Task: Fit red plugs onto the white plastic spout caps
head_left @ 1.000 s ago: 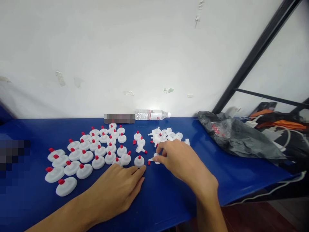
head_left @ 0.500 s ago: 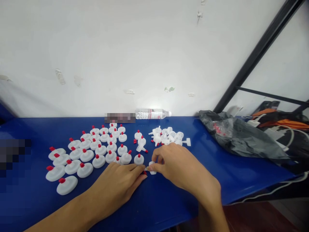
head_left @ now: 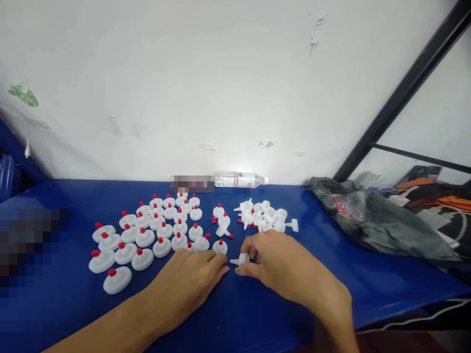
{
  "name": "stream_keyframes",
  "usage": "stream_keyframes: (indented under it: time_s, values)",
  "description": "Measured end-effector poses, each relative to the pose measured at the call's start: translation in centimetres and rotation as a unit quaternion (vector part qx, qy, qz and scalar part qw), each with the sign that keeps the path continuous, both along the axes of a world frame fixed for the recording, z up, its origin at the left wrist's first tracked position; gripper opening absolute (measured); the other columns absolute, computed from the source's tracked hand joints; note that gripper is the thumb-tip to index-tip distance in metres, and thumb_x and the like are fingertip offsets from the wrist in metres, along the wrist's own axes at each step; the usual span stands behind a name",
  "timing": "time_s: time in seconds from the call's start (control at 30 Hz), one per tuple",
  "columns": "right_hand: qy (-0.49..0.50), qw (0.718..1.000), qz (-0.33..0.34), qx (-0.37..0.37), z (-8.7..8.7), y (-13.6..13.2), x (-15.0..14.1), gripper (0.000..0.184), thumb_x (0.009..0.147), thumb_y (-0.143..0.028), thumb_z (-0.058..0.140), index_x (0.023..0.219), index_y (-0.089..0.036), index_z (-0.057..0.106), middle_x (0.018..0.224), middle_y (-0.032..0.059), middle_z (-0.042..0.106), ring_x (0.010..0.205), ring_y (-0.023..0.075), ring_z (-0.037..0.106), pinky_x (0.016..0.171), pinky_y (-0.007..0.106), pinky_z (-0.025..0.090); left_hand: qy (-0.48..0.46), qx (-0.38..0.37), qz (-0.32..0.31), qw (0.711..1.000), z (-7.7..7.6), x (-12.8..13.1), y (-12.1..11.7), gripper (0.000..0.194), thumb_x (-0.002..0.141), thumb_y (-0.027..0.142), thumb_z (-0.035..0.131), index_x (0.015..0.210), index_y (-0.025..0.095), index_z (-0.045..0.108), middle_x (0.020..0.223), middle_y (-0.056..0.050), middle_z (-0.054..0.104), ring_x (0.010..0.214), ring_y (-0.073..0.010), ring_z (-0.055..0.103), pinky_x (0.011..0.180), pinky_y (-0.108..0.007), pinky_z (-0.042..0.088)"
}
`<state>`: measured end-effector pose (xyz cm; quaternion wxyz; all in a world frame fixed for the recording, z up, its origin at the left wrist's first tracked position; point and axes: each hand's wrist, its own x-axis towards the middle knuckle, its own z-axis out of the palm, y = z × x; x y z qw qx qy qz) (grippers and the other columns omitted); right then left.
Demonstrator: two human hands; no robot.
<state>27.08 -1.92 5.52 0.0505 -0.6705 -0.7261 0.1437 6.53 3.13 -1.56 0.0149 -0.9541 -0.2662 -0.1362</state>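
Note:
Between the thumb and fingers of my right hand [head_left: 253, 257] is a white nozzle cap [head_left: 243, 260], lying sideways with its bare narrow tip pointing left. My left hand [head_left: 196, 269] is just left of that tip, thumb and index finger pressed together. Whatever they hold, if anything, is hidden. An upright nozzle cap with a red tip [head_left: 220, 246] stands right behind my left fingertips. To the left are many white nozzle caps with red tips [head_left: 143, 259], standing in loose rows. Behind my right hand lies a pile of loose white nozzle caps [head_left: 263, 213], with some red tips among them.
A clear plastic bottle [head_left: 241, 180] lies along the wall, beside a blurred flat item [head_left: 192, 184]. On the right, a dark grey plastic bag [head_left: 382, 225] has a clear packet of red pieces [head_left: 346, 207] on it. Cables and orange items lie beyond, behind a black metal post [head_left: 401, 93].
My right hand brought the nozzle cap left to my left fingertips, then drew it slightly away. The loose red tip seen at my left fingers is now out of sight. The view shifted left.

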Motion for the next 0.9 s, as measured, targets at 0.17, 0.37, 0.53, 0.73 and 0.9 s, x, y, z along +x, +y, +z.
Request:
stream_keyframes:
  time_s: [0.17, 0.37, 0.53, 0.73, 0.9]
  values:
    - [0.047, 0.999, 0.023, 0.012, 0.7, -0.4, 0.0, 0.019, 0.087, -0.041, 0.074, 0.102, -0.029, 0.075, 0.093, -0.0009, 0.076, 0.090, 0.0226, 0.069, 0.076, 0.031, 0.041, -0.040, 0.011, 0.014, 0.999, 0.6, -0.1, 0.1, 0.011, 0.101, 0.023, 0.053, 0.100, 0.023, 0.064, 0.087, 0.002, 0.071, 0.063, -0.0197, 0.070, 0.048, -0.031, 0.036]
    - [0.075, 0.995, 0.040, 0.046, 1.1, -0.9, -0.1, 0.022, 0.088, -0.038, 0.075, 0.109, -0.031, 0.074, 0.091, -0.0014, 0.077, 0.089, 0.0219, 0.069, 0.078, 0.031, 0.042, -0.138, 0.053, -0.024, 0.989, 0.8, -0.4, 0.1, 0.027, 0.108, 0.027, 0.037, 0.100, 0.021, 0.063, 0.088, 0.001, 0.072, 0.065, -0.0154, 0.071, 0.048, -0.027, 0.042]
    - [0.114, 0.990, 0.032, 0.073, 1.2, -0.8, 0.0, 0.025, 0.089, -0.040, 0.074, 0.112, -0.031, 0.074, 0.104, 0.0001, 0.077, 0.100, 0.0228, 0.067, 0.087, 0.033, 0.045, -0.215, 0.082, -0.028, 0.973, 0.4, -0.5, 0.7, 0.019, 0.106, 0.028, 0.046, 0.115, 0.021, 0.061, 0.091, 0.001, 0.072, 0.063, -0.0126, 0.070, 0.047, -0.024, 0.042]
    - [0.196, 0.976, 0.034, 0.088, 1.3, -0.7, 0.0, 0.030, 0.085, -0.032, 0.079, 0.114, -0.033, 0.073, 0.107, -0.0031, 0.076, 0.103, 0.0194, 0.069, 0.093, 0.032, 0.049, -0.237, 0.107, -0.034, 0.965, 0.6, -0.5, 1.0, 0.016, 0.105, 0.024, 0.047, 0.102, 0.018, 0.061, 0.082, 0.000, 0.070, 0.059, -0.0120, 0.067, 0.046, -0.022, 0.043]
    - [0.314, 0.947, 0.021, 0.065, 1.4, -0.6, -0.3, 0.030, 0.077, -0.027, 0.086, 0.105, -0.028, 0.075, 0.097, -0.0033, 0.078, 0.093, 0.0160, 0.073, 0.083, 0.025, 0.055, -0.288, 0.110, -0.063, 0.949, 1.3, -0.7, 0.7, 0.014, 0.105, 0.018, 0.046, 0.100, 0.018, 0.059, 0.072, 0.002, 0.065, 0.052, -0.0090, 0.061, 0.046, -0.020, 0.042]
